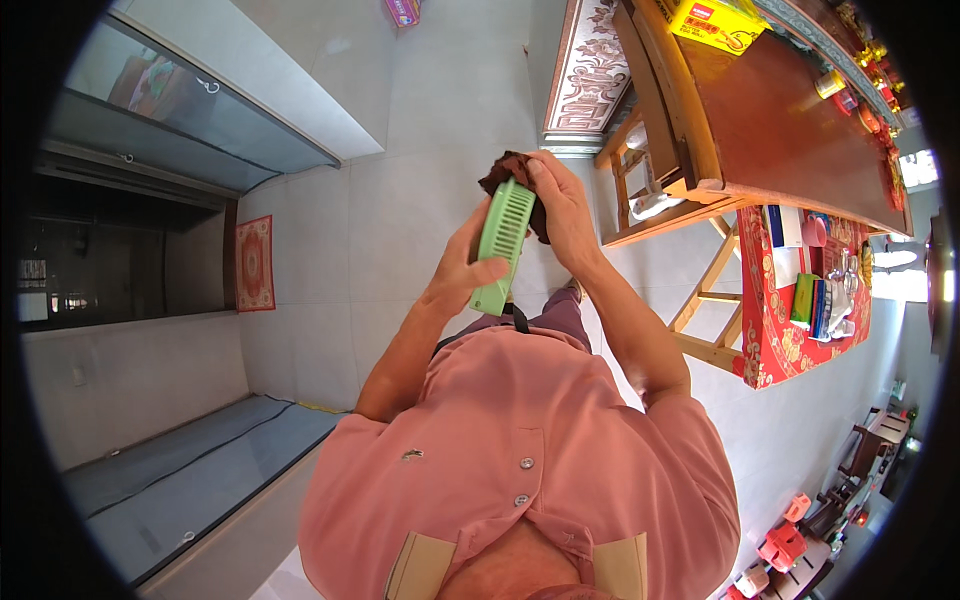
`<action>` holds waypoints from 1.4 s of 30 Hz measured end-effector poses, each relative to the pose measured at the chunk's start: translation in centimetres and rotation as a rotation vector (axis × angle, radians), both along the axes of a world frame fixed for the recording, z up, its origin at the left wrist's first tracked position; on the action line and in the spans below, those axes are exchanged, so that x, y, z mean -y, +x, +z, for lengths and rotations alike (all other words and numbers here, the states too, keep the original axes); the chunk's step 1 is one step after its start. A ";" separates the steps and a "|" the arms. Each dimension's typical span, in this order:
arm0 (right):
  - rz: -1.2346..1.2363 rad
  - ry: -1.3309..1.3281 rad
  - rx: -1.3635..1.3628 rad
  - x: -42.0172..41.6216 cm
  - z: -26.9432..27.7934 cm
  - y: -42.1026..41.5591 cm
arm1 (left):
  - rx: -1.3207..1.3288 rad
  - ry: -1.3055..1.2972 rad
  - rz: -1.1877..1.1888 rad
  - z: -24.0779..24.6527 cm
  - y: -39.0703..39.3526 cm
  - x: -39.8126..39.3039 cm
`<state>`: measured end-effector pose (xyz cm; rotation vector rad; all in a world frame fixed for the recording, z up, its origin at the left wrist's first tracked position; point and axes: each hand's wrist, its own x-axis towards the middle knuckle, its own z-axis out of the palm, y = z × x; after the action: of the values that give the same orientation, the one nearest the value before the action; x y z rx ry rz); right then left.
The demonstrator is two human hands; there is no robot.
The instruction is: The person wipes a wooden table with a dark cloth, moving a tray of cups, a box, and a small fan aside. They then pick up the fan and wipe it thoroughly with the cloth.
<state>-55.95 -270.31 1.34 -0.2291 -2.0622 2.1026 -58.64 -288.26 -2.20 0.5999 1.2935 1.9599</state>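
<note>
My left hand (459,264) grips a light green plastic casing (507,225) by its lower part, thumb across the narrow side. Rows of slots run along that side, and the casing stands tilted in front of my waist. A dark brown cloth (501,169) is bunched in my right hand (564,208). It lies against the casing's upper end and right edge. The fingers of my right hand are partly hidden behind the cloth, and the casing's broad faces are turned out of sight.
On my right stands a wooden table (795,127) bearing a yellow box (716,26). Nearer is a lower table with a red patterned cloth (772,360), books and glasses. A glass-fronted doorway (210,135) and a small red mat (256,262) are on my left.
</note>
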 end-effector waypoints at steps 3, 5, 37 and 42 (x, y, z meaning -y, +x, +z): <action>-0.002 -0.107 -0.118 1.2 -1.5 0.1 | 0.192 0.189 0.142 -0.6 0.6 -0.7; -0.041 -0.035 -0.218 1.9 -2.0 0.3 | 0.353 0.260 0.199 -0.9 0.4 -1.2; 0.098 0.728 -0.471 1.2 1.9 -2.1 | 0.498 0.311 0.070 -3.9 -2.2 0.8; 0.112 0.518 -0.243 -0.7 0.7 -2.6 | 0.432 0.286 -0.009 -3.1 -2.3 2.3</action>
<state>-58.59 -269.63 2.07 0.2095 -2.4073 1.4790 -60.97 -290.52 -5.29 0.2867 0.7529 2.1346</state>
